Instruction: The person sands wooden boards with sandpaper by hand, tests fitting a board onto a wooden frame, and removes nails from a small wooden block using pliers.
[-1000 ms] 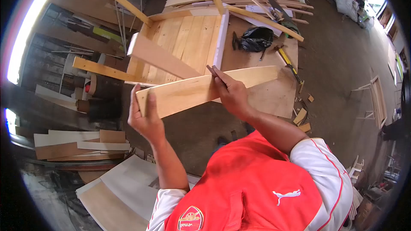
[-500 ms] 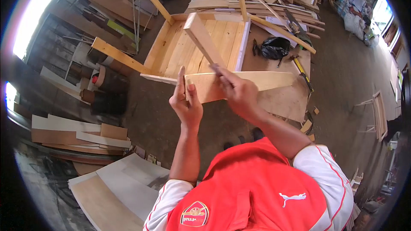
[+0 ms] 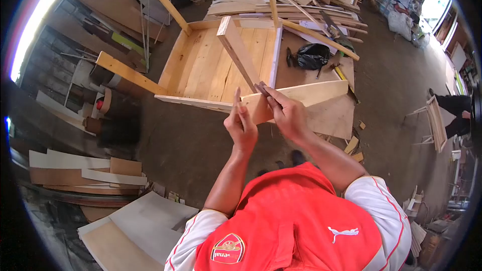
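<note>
Between both hands is a pale wooden board (image 3: 319, 92), held crosswise in front of the upturned table frame. My left hand (image 3: 242, 124) grips its left end, with the fingers behind and the thumb on the near face. My right hand (image 3: 287, 115) is closed on the board a little further right, holding something small and dark against its upper edge, too small to name. Just beyond the hands, a leg (image 3: 236, 52) of the wooden table frame (image 3: 216, 65) rises towards the camera. The frame's slatted underside faces up.
A black plastic bag (image 3: 312, 56) and a yellow-black tool (image 3: 340, 74) lie on a brown sheet (image 3: 331, 120) at the right. Stacked boards (image 3: 296, 5) lie behind. Lower left are panels (image 3: 145, 226). Part of a person (image 3: 454, 113) shows at far right beside a small wooden frame (image 3: 437, 123).
My left hand has moved right along with the board's left end, closer to my right hand. The board has shifted right past the upright leg. The view has also shifted.
</note>
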{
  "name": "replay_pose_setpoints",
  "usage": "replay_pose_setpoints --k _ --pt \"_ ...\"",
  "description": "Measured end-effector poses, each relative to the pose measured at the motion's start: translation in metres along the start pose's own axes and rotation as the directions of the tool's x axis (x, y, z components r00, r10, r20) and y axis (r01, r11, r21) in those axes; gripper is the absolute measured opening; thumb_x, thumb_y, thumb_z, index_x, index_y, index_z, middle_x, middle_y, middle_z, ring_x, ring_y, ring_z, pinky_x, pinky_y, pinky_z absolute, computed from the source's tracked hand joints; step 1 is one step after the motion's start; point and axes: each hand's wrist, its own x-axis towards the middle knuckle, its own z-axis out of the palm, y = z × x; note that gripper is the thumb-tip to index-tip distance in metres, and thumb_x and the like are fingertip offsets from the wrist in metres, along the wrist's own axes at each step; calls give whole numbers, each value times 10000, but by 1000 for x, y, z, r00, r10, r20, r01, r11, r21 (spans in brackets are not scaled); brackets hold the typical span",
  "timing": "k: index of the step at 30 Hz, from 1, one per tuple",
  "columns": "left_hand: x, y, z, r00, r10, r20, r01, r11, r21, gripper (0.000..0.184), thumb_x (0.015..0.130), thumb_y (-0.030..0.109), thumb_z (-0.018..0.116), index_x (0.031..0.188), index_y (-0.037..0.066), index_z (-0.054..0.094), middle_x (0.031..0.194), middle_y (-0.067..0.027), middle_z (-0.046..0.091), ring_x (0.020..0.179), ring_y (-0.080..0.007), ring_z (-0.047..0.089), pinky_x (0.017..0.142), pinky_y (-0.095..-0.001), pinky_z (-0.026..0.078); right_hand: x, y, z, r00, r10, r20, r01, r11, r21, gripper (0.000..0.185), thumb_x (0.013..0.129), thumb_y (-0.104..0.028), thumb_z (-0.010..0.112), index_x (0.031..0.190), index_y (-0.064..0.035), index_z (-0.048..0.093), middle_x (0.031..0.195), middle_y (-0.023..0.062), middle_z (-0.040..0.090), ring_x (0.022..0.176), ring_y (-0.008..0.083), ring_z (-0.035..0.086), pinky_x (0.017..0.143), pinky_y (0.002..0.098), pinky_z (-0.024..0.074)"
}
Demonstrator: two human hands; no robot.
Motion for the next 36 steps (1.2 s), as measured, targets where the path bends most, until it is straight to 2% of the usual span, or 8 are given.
replay_pose_setpoints --k 4,10,14,20,22,26,29,36 --pt "5 -5 9 997 34 -64 -35 999 -24 544 1110 362 365 1382 -67 561 742 88 370 647 -45 269 558 -236 222 -1 9 7 997 -66 -36 64 997 -41 306 1007 -249 579 1295 -207 674 1026 153 726 865 339 719 668 418 555" --pt "10 -36 15 993 9 -122 -31 983 -179 669 1095 498 305 1313 -73 578 991 -79 647 873 -129 605 769 -276 482 15 54 -20 995 61 -84 -69 992 -102 339 999 -249 591 1329 -204 649 1113 142 710 893 347 713 724 405 562" --pt "14 -22 14 996 -67 -54 51 963 -265 712 1087 533 270 1254 -88 576 1066 -141 664 972 -176 636 871 -316 498 8 20 14 982 -121 -148 135 988 82 344 987 -217 593 1326 -203 648 1130 135 704 888 351 710 725 440 559" --pt "18 -27 7 994 -52 -91 28 970 -241 825 1046 643 226 1243 -76 581 1112 -148 641 987 -179 618 867 -316 480 21 75 -29 996 89 10 -85 972 -221 342 1019 -211 561 1354 -198 627 1143 112 716 932 284 739 741 352 576" --pt "17 -25 5 994 -63 -91 38 967 -252 815 1046 640 237 1233 -74 583 1102 -137 643 980 -180 619 873 -316 479 26 99 -37 984 173 -42 -178 950 -258 356 997 -239 577 1349 -218 629 1055 173 717 850 359 714 702 448 562" --pt "24 -9 6 993 -44 -111 29 990 -140 559 1079 443 397 1182 -62 614 1058 -101 658 969 -155 598 874 -303 465 10 59 -24 985 -89 -145 99 993 65 341 1018 -263 560 1348 -212 627 1093 167 714 909 361 719 747 431 571" --pt "42 9 -8 990 59 -124 -61 998 -14 393 1068 285 460 1149 -55 640 1068 -110 670 970 -158 587 881 -302 453 11 103 -29 994 -19 -107 18 1000 -7 329 1020 -272 556 1333 -210 638 1126 154 706 918 362 715 745 428 570" --pt "69 45 -91 983 86 -164 -59 984 167 474 1073 374 445 1142 -51 642 1127 -125 659 998 -204 616 909 -344 490 5 230 -51 934 342 -101 -356 913 -199 325 1036 -274 527 1333 -218 645 1193 107 702 1038 329 689 845 410 548"
